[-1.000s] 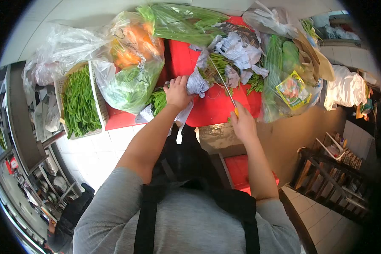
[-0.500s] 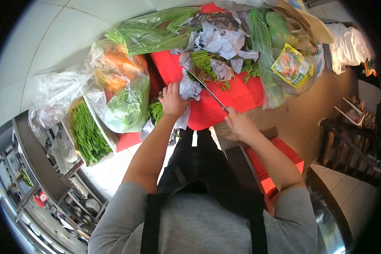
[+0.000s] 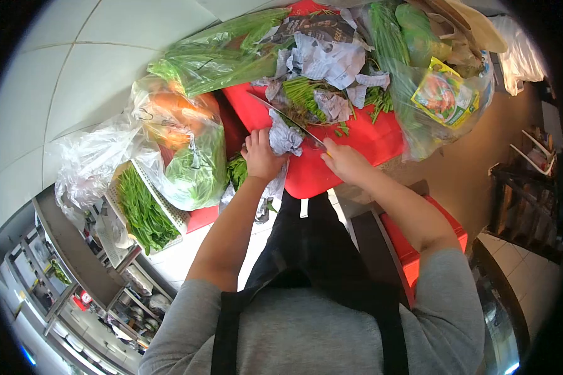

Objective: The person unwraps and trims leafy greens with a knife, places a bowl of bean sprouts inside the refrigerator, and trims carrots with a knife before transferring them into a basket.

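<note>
In my right hand [image 3: 347, 162] is a knife [image 3: 294, 121], gripped by its handle. Its long thin blade slants up and left over the red board [image 3: 316, 175]. My left hand [image 3: 263, 155] is closed around a bundle of leafy greens [image 3: 236, 171] wrapped in crumpled paper [image 3: 285, 136], near the board's left edge. The blade passes close to the wrapped end; whether it touches cannot be made out. Beyond the blade lie cut green stems [image 3: 303, 94] among more crumpled paper [image 3: 329, 59], with small green scraps [image 3: 342, 129] on the board.
Bagged carrots [image 3: 175, 112], bagged leafy greens [image 3: 200, 172] and a basket of green stalks [image 3: 142, 209] stand at left. A long bag of greens [image 3: 222, 59] lies at the back. Filled plastic bags [image 3: 413, 94] crowd the right; a red box [image 3: 413, 256] sits lower right.
The view has shifted slightly. My right hand and the knife have drawn a little left, toward my left hand. My left hand keeps its hold on the wrapped bundle.
</note>
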`<state>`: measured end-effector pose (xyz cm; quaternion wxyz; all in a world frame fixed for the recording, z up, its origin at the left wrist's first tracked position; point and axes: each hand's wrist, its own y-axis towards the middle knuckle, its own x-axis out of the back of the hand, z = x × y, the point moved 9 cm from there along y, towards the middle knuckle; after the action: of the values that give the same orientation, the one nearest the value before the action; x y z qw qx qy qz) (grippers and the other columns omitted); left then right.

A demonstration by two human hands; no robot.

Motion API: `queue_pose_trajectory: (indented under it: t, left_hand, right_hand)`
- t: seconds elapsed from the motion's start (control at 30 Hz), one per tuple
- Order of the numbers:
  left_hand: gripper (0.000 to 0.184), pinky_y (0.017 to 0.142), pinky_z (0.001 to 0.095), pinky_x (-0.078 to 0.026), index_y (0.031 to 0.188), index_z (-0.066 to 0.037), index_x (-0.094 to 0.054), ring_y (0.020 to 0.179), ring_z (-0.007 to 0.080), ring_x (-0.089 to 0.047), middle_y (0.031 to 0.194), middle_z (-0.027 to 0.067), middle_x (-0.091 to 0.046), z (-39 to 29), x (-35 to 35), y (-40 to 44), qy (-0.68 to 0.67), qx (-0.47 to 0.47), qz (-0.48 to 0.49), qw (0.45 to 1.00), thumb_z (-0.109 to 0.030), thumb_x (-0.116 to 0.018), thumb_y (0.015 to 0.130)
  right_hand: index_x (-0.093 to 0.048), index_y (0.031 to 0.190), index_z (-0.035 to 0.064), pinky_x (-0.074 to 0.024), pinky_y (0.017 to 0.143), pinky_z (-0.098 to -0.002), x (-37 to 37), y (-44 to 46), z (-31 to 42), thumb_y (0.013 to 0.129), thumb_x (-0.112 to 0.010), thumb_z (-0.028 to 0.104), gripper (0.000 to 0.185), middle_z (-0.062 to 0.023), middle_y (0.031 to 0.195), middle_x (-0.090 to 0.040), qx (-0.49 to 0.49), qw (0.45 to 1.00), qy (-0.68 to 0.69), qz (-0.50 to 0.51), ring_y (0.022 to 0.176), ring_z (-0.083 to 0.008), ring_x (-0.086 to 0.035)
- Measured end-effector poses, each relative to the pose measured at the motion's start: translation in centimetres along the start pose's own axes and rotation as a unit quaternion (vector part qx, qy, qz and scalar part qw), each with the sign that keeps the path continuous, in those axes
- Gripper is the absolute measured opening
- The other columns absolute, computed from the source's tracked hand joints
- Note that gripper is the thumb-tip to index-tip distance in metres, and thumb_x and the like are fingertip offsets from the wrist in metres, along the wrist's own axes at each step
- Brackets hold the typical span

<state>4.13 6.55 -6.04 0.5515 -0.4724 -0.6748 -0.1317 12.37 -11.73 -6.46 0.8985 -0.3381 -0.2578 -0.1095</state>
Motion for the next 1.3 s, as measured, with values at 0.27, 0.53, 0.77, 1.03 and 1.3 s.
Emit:
queue_pose_trajectory:
  t: [0.27,0.53,0.77,1.03,1.3]
  left_hand:
    - [0.084,0.091,0.054,-0.038,0.125,-0.009,-0.042,0.116,0.0354,-0.042,0.12,0.0132,-0.046,0.1,0.0,0.2,0.0,-0.014,-0.03,0.999,-0.025,-0.083,0.053]
    - [0.075,0.093,0.0362,-0.045,0.117,-0.006,-0.046,0.104,0.0296,-0.059,0.108,0.014,-0.061,2.0,1.9,-1.2,-0.203,-0.054,0.044,0.977,-0.015,-0.083,0.051]
    - [0.072,0.096,0.036,-0.045,0.12,-0.001,-0.047,0.103,0.0194,-0.06,0.109,0.0079,-0.064,1.4,6.6,-4.5,-0.552,-0.086,0.071,0.826,-0.004,-0.083,0.058]
    - [0.067,0.093,0.0335,-0.045,0.125,0.0,-0.049,0.1,0.0165,-0.059,0.11,0.0062,-0.062,3.7,18.8,-12.2,-0.671,-0.023,0.02,0.741,-0.002,-0.079,0.064]
    - [0.062,0.082,0.0327,-0.049,0.113,0.001,-0.048,0.089,0.0211,-0.06,0.099,0.0093,-0.061,26.6,32.4,-23.0,-0.437,0.119,-0.295,0.841,-0.015,-0.081,0.063]
  right_hand:
    - [-0.042,0.106,0.0032,-0.049,0.066,-0.0516,-1.7,-0.2,-0.4,0.093,-0.048,0.024,0.025,-0.0258,0.082,-0.061,0.006,0.998,-0.007,-0.063,0.078,-0.0434,-0.061]
    - [-0.04,0.127,0.0126,-0.0528,0.067,-0.0464,2.7,-0.4,-2.7,0.093,-0.049,0.031,0.04,-0.0205,0.102,-0.055,-0.1,0.969,-0.194,-0.119,0.089,-0.0361,-0.061]
    - [-0.035,0.142,0.0205,-0.0405,0.089,-0.0531,6.1,-2.2,0.7,0.086,-0.059,0.04,0.064,-0.0163,0.127,-0.043,-0.078,0.941,-0.265,-0.196,0.109,-0.0344,-0.048]
    - [-0.025,0.145,0.0026,-0.036,0.1,-0.0428,2.6,-7.1,26.8,0.076,-0.075,0.03,0.089,-0.0202,0.128,-0.041,0.276,0.914,0.266,-0.135,0.117,-0.0339,-0.043]
    - [-0.026,0.145,0.005,-0.0373,0.099,-0.0449,-12.2,-1.0,45.2,0.079,-0.072,0.036,0.086,-0.0262,0.129,-0.037,0.417,0.887,0.189,-0.054,0.117,-0.0423,-0.041]
